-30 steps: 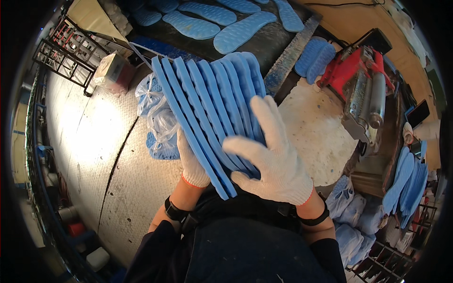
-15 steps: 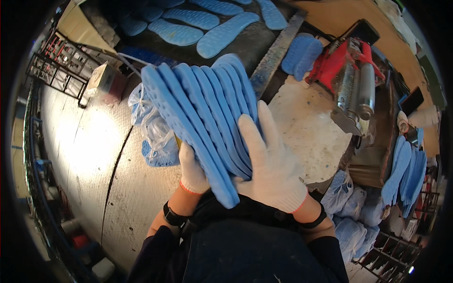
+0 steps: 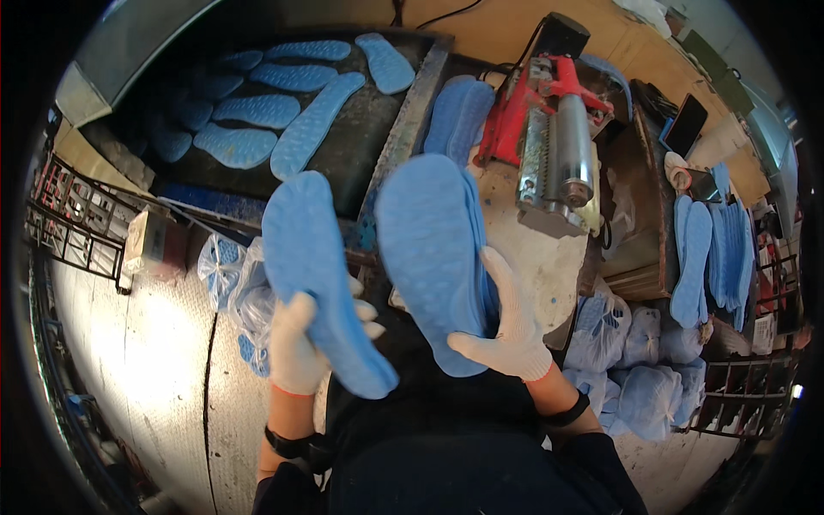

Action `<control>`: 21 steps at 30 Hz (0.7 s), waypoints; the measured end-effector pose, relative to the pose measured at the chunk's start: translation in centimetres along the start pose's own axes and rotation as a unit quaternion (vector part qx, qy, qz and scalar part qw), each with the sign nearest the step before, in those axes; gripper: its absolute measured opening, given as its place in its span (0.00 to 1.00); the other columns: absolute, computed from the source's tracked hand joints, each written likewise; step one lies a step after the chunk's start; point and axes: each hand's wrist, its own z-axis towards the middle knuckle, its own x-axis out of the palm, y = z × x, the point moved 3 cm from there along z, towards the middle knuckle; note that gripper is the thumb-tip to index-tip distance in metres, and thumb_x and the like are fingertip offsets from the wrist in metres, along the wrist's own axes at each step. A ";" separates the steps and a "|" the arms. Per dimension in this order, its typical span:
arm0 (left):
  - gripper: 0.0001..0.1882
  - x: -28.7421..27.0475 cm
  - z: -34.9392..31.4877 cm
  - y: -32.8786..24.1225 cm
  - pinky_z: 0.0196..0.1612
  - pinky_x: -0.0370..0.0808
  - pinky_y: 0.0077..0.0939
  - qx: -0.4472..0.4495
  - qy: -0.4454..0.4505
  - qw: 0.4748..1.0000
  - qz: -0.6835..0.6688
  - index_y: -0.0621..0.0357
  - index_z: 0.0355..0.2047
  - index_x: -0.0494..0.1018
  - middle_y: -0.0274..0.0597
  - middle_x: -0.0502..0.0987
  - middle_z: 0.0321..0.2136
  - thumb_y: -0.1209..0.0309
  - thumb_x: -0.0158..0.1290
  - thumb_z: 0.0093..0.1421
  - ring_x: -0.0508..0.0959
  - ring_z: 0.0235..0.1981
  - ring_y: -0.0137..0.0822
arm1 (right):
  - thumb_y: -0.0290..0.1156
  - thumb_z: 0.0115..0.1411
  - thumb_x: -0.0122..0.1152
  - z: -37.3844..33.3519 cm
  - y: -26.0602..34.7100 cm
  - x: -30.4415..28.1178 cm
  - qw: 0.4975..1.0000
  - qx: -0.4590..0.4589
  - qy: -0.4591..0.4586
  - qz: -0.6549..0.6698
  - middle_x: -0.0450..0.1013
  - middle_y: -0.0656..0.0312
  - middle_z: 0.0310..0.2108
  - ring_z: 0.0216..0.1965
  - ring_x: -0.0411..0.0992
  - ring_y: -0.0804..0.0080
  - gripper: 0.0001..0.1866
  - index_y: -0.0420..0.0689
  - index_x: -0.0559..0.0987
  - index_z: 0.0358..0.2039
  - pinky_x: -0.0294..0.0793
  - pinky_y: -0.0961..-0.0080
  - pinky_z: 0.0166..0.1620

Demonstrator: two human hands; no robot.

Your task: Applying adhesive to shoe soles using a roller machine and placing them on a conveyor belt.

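In a white knit glove, my left hand (image 3: 294, 345) grips a blue insole (image 3: 307, 245) with a bumpy face, held tilted in front of me; whether more than one insole is in that grip I cannot tell. To its right, my right hand (image 3: 513, 333), gloved the same way, is closed round the edge of a stack of blue insoles (image 3: 429, 249). The stack's broad front face is turned toward me, and the edges of several behind it show on the right. The two lots are apart from each other.
Several loose insoles (image 3: 257, 110) lie on a dark metal-edged bed (image 3: 356, 129) at the far left. A red machine with a steel roller (image 3: 573, 150) stands on the pale worktop (image 3: 549, 275). Bagged insoles (image 3: 648, 399) are at the lower right, more bags (image 3: 253, 300) at left; standing insoles (image 3: 730, 257) are far right.
The single fanned stack held between both hands is now parted, with my left hand carrying its portion left and my right hand keeping the rest. The view has shifted toward the right.
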 end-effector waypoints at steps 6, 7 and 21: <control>0.36 3.9 12.8 -6.0 0.56 0.73 0.30 0.237 -0.047 0.909 0.341 0.62 0.65 0.60 0.48 0.72 0.55 0.62 0.60 0.61 0.76 0.52 0.41 | 0.35 0.46 0.75 -3.4 -7.7 0.7 0.968 0.208 -0.008 0.137 0.56 0.49 0.69 0.70 0.54 0.55 0.53 0.41 0.57 0.70 0.52 0.61 0.70; 0.36 5.2 16.3 -6.1 0.59 0.69 0.31 0.265 -0.056 0.873 0.406 0.62 0.65 0.59 0.48 0.71 0.56 0.63 0.60 0.61 0.74 0.55 0.41 | 0.36 0.47 0.75 -3.7 -8.3 0.6 0.978 0.189 -0.003 0.092 0.56 0.49 0.69 0.70 0.53 0.55 0.53 0.41 0.57 0.70 0.51 0.61 0.70; 0.19 10.3 43.1 4.4 0.60 0.67 0.45 0.223 0.066 0.542 0.807 0.45 0.55 0.73 0.52 0.72 0.57 0.58 0.42 0.69 0.67 0.60 0.64 | 0.33 0.45 0.76 -3.8 -10.2 -2.8 0.945 0.260 -0.007 0.200 0.55 0.48 0.69 0.71 0.53 0.56 0.55 0.37 0.55 0.70 0.52 0.61 0.70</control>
